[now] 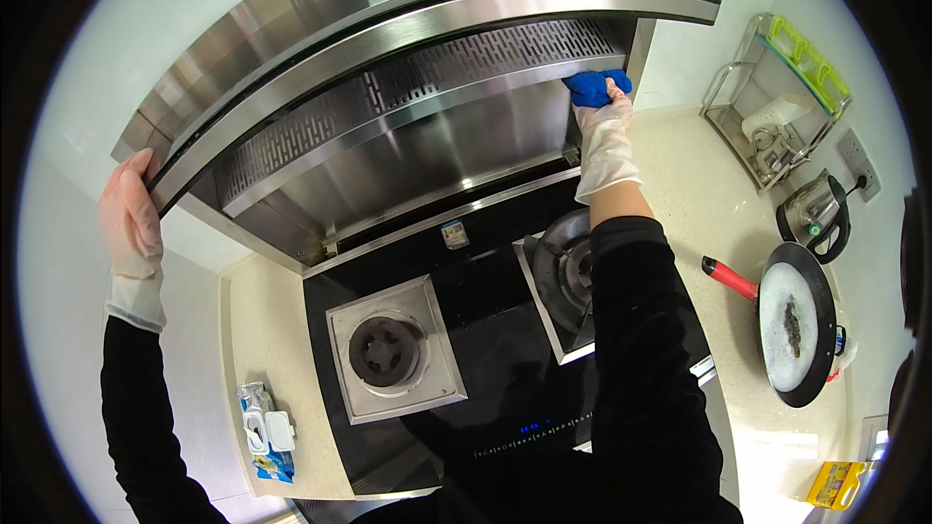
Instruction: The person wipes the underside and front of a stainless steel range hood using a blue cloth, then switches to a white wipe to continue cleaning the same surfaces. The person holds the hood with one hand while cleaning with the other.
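Note:
My right hand (604, 124), in a translucent glove, grips a bunched blue cloth (588, 89). The cloth presses against the right end of the slotted metal panel (502, 54) inside the range hood. My left hand (133, 211), gloved too, rests on the left end of the hood's raised steel-edged front panel (408, 28), its fingers around the corner. Below stands a black glass gas hob (480, 327). Its left burner (384, 351) sits bare in a square steel tray, while my right forearm partly hides the right burner (571, 262) with its dark ring support.
On the right counter are a red-handled pan (790, 327) of foamy liquid, an electric kettle (812, 211), a metal rack (750, 124) and a yellow container (836, 485). A wet-wipe pack (266, 433) with its lid raised lies on the left counter.

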Demonstrator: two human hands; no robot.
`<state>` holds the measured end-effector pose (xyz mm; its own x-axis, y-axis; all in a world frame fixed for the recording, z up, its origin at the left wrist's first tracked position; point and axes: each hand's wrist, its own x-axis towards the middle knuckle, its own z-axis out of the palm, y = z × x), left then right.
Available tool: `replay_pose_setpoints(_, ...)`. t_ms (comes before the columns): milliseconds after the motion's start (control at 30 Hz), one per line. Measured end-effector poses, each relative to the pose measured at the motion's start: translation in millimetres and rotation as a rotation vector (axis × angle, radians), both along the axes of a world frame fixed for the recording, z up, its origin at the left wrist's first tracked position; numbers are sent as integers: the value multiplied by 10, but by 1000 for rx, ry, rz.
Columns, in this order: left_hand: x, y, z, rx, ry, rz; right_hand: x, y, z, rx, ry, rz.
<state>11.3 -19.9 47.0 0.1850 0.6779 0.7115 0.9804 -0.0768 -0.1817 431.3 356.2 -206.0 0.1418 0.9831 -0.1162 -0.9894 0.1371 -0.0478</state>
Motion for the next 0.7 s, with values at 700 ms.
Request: replay_pose_setpoints(700, 205, 207, -85, 92, 240, -63, -176, 257, -196, 275, -78, 44)
